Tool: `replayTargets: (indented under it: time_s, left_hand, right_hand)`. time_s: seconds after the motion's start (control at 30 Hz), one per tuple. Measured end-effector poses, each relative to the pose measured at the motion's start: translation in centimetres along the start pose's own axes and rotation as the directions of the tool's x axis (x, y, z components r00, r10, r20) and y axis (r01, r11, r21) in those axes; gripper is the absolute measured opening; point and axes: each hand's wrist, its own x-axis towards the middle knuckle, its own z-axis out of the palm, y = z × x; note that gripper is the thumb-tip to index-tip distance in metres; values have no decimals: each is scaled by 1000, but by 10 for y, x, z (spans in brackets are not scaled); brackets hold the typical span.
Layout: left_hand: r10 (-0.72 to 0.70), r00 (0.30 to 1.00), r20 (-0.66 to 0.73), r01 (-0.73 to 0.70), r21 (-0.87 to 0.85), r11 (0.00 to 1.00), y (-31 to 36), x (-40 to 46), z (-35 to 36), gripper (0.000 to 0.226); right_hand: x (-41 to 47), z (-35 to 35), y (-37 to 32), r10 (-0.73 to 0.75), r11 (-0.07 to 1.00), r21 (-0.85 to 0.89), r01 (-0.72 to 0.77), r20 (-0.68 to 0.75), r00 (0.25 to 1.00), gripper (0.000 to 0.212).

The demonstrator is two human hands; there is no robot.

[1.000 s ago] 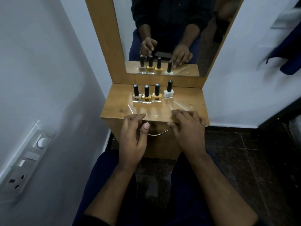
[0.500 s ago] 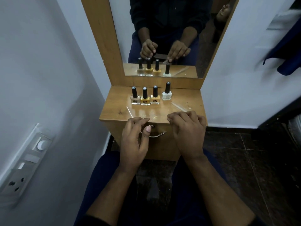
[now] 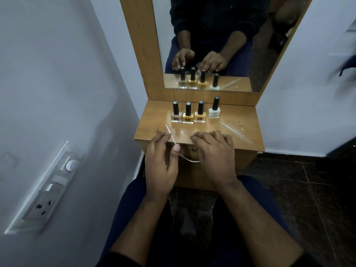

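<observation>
Four nail polish bottles with black caps stand in a row at the back of a small wooden dressing table (image 3: 152,120): a beige bottle (image 3: 176,117), a yellow bottle (image 3: 188,118), an orange bottle (image 3: 199,116) and a white bottle (image 3: 213,112). My left hand (image 3: 160,162) rests its fingertips on the table's front edge, thumb stretched up, holding nothing. My right hand (image 3: 214,155) lies beside it on the same edge, fingers bent down onto the wood, also holding nothing. Both hands are well short of the bottles.
A mirror (image 3: 240,45) in a wooden frame rises behind the table and reflects the bottles and hands. A metal drawer handle (image 3: 189,160) shows between my hands. A white wall with a switch panel (image 3: 48,187) is close on the left; dark floor tiles (image 3: 308,189) lie to the right.
In the mirror, my left hand has uncurled from a fist to fingers laid on the table edge. My right hand lifted slightly and settled back on the edge. The bottles stayed put.
</observation>
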Motion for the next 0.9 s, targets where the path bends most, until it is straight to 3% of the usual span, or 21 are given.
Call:
replayTargets:
  time_s: [0.37,0.6,0.73,0.9]
  left_hand:
    - [-83,996,42,84,-15,996,-1,1,5,72]
    - [-22,1000,20,22,13,1000,6,1,8,72]
    - [48,998,39,-50,57,997,11,1,11,69]
    - [109,992,58,-113,66,991,14,-1,13,62]
  right_hand:
    - [-1,0,17,91,992,77,-101,128,988,46]
    - [-8,-20,42,319,944,71,-323,57,946,37]
    - [-14,-24,55,452,890,18,-455,102,886,35]
    - [-26,-28,49,450,891,-13,-454,159,879,34]
